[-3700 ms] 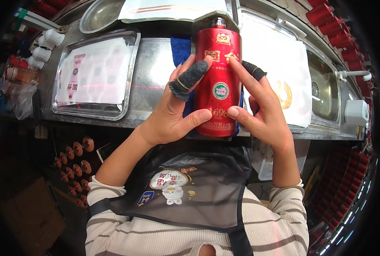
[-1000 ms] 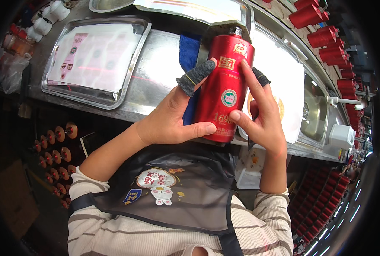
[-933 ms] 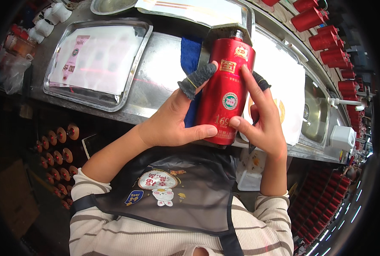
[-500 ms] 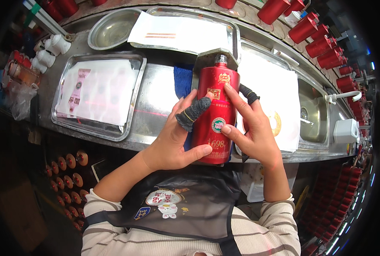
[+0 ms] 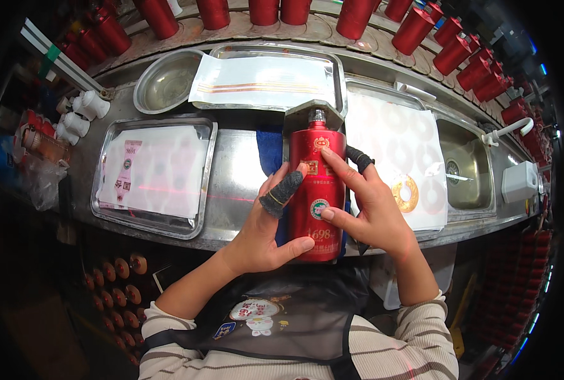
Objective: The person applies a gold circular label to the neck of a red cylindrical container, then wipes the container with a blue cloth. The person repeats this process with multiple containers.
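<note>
A red bottle (image 5: 316,190) with a clear-topped neck lies face up in a grey holder (image 5: 313,107), its neck pointing away from me. Gold print, a small square label and a round green-and-white emblem mark its front. My left hand (image 5: 256,231) wraps the bottle's left side, thumb near the base and a finger in a dark grey finger cot beside the square label. My right hand (image 5: 373,202) grips the other side, index fingertip by the gold crest and thumb at the green emblem. One right finger also wears a dark cot. Blue cloth (image 5: 269,152) shows beside the holder.
Left, a metal tray (image 5: 209,171) carries label sheets. Behind are a metal bowl (image 5: 164,82) and another tray (image 5: 340,76) with a striped sheet. Right are sheets with a gold ring (image 5: 405,193), a sink (image 5: 472,161) and a faucet (image 5: 513,132). Red bottles line the conveyor (image 5: 320,28).
The view has tilted up, so the counter sits lower and more conveyor bottles show. Both hands stay on the bottle; my right index fingertip and thumb have shifted slightly closer to the crest and emblem.
</note>
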`<state>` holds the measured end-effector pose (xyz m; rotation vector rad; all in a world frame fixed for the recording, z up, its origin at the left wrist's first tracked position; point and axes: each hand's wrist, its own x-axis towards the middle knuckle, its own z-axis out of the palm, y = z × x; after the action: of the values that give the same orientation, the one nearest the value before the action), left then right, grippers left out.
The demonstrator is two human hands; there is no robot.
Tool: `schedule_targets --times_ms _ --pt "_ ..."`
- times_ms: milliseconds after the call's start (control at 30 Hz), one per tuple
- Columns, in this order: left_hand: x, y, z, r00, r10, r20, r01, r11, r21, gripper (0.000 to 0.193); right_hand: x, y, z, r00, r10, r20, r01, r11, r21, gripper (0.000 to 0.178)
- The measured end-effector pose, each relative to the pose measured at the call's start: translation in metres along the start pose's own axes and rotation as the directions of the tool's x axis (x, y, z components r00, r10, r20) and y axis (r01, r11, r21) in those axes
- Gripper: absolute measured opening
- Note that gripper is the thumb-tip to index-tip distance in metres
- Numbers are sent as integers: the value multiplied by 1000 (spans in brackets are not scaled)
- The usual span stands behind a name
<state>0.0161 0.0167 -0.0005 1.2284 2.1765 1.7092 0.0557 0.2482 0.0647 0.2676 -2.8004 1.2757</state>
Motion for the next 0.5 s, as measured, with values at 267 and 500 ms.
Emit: schedule_targets --times_ms 267,500 --pt "3 2 -2 1000 20 11 -20 1000 14 92 -1 -4 -3 995 85 56 -81 995 -59 78" --pt "0 0 -1 999 43 3 -43 999 23 93 1 -4 -1 998 53 45 -50 997 -57 77"
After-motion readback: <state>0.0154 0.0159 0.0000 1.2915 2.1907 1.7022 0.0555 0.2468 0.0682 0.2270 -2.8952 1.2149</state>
